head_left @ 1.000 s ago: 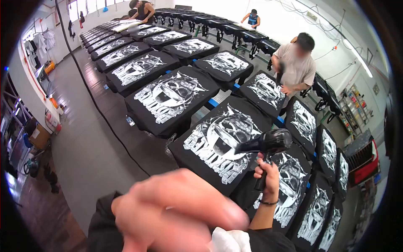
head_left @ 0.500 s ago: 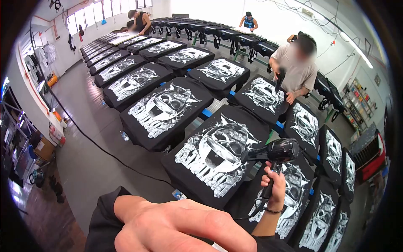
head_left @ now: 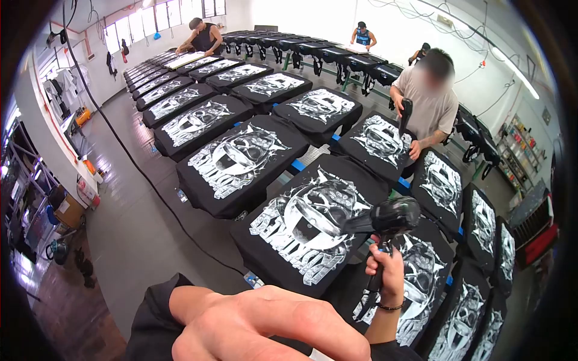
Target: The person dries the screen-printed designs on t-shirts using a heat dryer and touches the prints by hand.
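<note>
My right hand (head_left: 386, 271), with a dark bracelet at the wrist, is closed round the handle of a black hair dryer (head_left: 394, 216). The dryer's nozzle points left over a black shirt (head_left: 271, 225) with a white and grey skull print, laid flat on a board; nozzle and cloth are apart. Very near the camera, my left hand (head_left: 265, 322) fills the bottom centre, its fingers bent and close together. The fingertips are cut off by the frame. A small bit of something white (head_left: 317, 355) shows under them, too little to name.
Rows of boards with printed black shirts (head_left: 241, 150) run back and right. Across the boards, a co-worker (head_left: 430, 99) holds another dryer. Other people (head_left: 205, 39) stand farther back. A black cable (head_left: 147, 180) hangs across the left side. Shelves (head_left: 518, 150) stand at the right.
My left hand has lowered a little, and the white cloth-like thing by its fingers is now mostly hidden. The dryer has shifted slightly down and right in view. The view has tilted.
</note>
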Demonstrator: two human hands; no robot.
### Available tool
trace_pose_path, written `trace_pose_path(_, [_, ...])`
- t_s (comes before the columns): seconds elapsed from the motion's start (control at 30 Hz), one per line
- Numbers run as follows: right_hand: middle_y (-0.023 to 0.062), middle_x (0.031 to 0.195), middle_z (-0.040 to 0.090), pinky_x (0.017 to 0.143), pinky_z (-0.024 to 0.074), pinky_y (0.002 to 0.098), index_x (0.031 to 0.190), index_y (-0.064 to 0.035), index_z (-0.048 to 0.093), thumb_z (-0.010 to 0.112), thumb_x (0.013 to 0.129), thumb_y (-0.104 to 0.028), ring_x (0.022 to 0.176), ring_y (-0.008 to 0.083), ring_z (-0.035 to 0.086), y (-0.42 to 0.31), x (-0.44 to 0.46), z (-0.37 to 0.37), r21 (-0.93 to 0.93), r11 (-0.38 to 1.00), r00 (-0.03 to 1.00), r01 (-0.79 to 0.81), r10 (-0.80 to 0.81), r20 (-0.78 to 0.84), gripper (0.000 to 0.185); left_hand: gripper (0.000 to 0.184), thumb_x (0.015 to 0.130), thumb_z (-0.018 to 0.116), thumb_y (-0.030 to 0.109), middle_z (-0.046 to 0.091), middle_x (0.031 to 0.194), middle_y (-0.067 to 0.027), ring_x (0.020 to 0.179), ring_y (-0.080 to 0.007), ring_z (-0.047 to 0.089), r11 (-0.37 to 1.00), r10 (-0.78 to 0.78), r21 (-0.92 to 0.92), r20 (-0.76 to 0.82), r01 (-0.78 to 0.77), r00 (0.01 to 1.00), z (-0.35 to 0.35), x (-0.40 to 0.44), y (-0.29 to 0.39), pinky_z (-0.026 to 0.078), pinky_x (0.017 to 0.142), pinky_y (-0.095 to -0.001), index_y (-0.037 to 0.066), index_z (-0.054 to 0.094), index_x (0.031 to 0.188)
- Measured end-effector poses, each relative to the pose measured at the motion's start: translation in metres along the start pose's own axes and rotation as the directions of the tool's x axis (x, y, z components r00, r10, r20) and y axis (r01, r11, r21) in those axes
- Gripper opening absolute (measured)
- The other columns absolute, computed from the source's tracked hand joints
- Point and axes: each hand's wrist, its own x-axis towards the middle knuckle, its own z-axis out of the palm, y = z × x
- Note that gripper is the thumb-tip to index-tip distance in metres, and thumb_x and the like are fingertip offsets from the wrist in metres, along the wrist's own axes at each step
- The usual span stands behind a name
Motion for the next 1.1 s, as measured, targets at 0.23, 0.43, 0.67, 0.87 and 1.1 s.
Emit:
trace_pose_path(0.23, [0.0034, 0.086, 0.05, 0.049, 0.0388, 0.0248, 0.12, 0.001, 0.043, 0.054, 0.081, 0.0, 0.059, 0.0099, 0.044, 0.001, -0.006, 0.01, 0.01, 1.0, 1.0, 0.006, -0.006, -0.025, 0.04, 0.049, 0.099, 0.034, 0.04, 0.065, 0.099, -0.0167, 0.077, -0.0234, 0.055, 0.999, 0.031, -0.013, 0.005, -0.031, 0.999, 0.0, -0.008, 0.016, 0.047, 0.064, -0.0283, 0.009, 0.071, 0.102])
trace_pose_path(0.43, [0.0039, 0.085, 0.05, 0.049, 0.0397, 0.0262, 0.116, -0.0002, 0.044, 0.055, 0.08, 0.002, 0.059, 0.0118, 0.047, 0.011, -0.011, 0.015, 0.231, 0.97, 0.997, -0.075, 0.065, 0.048, 0.038, 0.049, 0.099, 0.034, 0.04, 0.064, 0.099, -0.0182, 0.075, -0.0231, 0.055, 0.994, 0.102, -0.049, 0.01, -0.101, 0.995, -0.017, -0.015, 0.034, 0.048, 0.063, -0.0288, 0.008, 0.071, 0.102])
trace_pose_path(0.67, [0.0038, 0.084, 0.05, 0.049, 0.039, 0.0249, 0.114, 0.0006, 0.045, 0.054, 0.08, 0.002, 0.059, 0.0106, 0.045, 0.022, -0.024, 0.057, 0.084, 0.996, 0.999, -0.024, 0.027, -0.041, 0.035, 0.05, 0.099, 0.034, 0.04, 0.065, 0.099, -0.0183, 0.074, -0.0221, 0.054, 0.989, 0.087, -0.118, -0.004, -0.087, 0.996, -0.056, -0.019, 0.068, 0.047, 0.063, -0.0283, 0.008, 0.072, 0.1])
trace_pose_path(0.87, [0.0034, 0.083, 0.05, 0.05, 0.0398, 0.0249, 0.114, 0.0001, 0.046, 0.055, 0.081, 0.001, 0.06, 0.0113, 0.047, 0.041, -0.026, 0.092, 0.042, 0.999, 0.997, 0.018, -0.015, -0.071, 0.035, 0.051, 0.1, 0.032, 0.039, 0.065, 0.092, -0.0188, 0.067, -0.0206, 0.053, 0.982, 0.131, -0.134, -0.022, -0.132, 0.991, -0.086, -0.019, 0.092, 0.046, 0.055, -0.0259, 0.007, 0.072, 0.095])
trace_pose_path(1.1, [0.0039, 0.085, 0.051, 0.05, 0.0412, 0.0253, 0.113, 0.0003, 0.046, 0.055, 0.08, 0.001, 0.06, 0.0117, 0.047, 0.066, -0.034, 0.124, -0.126, 0.989, 0.971, 0.079, -0.106, -0.216, 0.034, 0.055, 0.1, 0.027, 0.042, 0.062, 0.094, -0.0336, 0.076, -0.0332, 0.065, 0.928, 0.11, -0.354, -0.046, -0.119, 0.993, -0.133, -0.023, 0.109, 0.057, 0.064, -0.0363, 0.006, 0.068, 0.101])
